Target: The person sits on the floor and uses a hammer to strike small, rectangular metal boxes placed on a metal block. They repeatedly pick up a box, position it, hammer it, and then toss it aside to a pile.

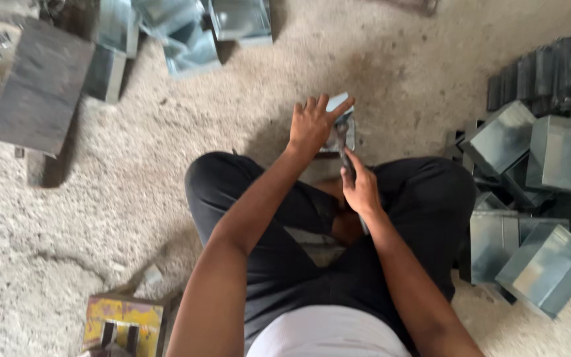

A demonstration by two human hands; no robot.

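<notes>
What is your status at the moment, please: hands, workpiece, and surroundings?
Left hand flat on small metal box. Right hand closed on dark tool, tip at box. Finished boxes stacked right, clear of work.

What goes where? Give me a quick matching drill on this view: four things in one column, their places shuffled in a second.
1. left hand
2. right hand
3. yellow block
4. dark slab

A. upper left of the floor
B. gripping a dark tool
C. flat on a small metal piece
D. bottom left, beside the left arm

Pairs: 1-C, 2-B, 3-D, 4-A
</notes>
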